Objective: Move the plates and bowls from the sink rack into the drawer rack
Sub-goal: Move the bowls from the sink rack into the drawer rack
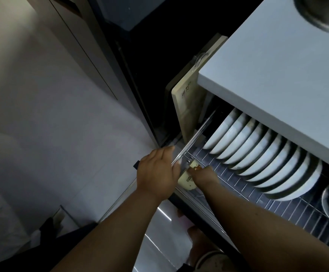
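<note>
Left hand (156, 169) curled over drawer rack (238, 185) rail at nine o'clock. Right hand (203, 176) pinching small cream dish (187, 180), grip partly hidden. Risk: dish slipping through wires or knocking upright plates (261, 154).

White plates and bowls (261, 154) standing on edge, packed in a row, in pulled-out wire drawer rack (238, 185)

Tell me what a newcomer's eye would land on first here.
First, the row of white plates standing on edge in the pulled-out drawer rack, under the grey countertop. Next, both hands at the rack's left end: the left hand on its rail, the right hand on a small cream dish.
</note>
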`<state>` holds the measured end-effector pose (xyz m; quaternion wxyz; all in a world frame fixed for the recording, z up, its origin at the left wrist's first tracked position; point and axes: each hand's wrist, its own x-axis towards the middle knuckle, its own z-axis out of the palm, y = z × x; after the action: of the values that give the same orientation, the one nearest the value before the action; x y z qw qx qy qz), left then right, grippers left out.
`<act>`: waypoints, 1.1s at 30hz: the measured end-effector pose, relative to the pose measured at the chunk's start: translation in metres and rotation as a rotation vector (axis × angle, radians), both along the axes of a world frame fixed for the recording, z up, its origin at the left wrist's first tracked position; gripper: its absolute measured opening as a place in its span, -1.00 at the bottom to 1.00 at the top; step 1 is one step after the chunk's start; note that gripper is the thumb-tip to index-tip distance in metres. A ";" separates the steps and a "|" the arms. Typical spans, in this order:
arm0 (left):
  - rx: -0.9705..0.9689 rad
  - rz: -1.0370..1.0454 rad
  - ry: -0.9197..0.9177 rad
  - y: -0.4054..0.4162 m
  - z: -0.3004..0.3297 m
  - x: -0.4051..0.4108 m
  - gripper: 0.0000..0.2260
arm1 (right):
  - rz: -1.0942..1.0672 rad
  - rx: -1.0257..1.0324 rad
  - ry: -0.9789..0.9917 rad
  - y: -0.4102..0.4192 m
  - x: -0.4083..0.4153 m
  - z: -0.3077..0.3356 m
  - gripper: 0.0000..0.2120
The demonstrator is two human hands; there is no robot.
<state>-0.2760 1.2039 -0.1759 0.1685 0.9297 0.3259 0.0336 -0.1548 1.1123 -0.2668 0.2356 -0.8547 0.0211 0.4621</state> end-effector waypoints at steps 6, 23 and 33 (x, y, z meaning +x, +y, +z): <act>-0.032 -0.007 0.169 -0.004 0.008 0.003 -0.50 | 0.082 0.214 -0.115 -0.027 0.020 0.057 -0.61; -0.272 -0.149 -0.059 -0.186 0.104 0.004 -0.61 | -0.258 0.594 -0.403 -0.237 0.012 0.178 -0.83; -0.271 -0.471 -0.073 -0.323 0.138 0.036 -0.64 | -0.496 0.589 -0.514 -0.401 -0.008 0.218 -0.79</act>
<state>-0.2401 0.8811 -0.0382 0.3060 0.9470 0.0959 -0.0167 -0.1633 0.7110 -0.0493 0.5695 -0.8072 0.0335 0.1515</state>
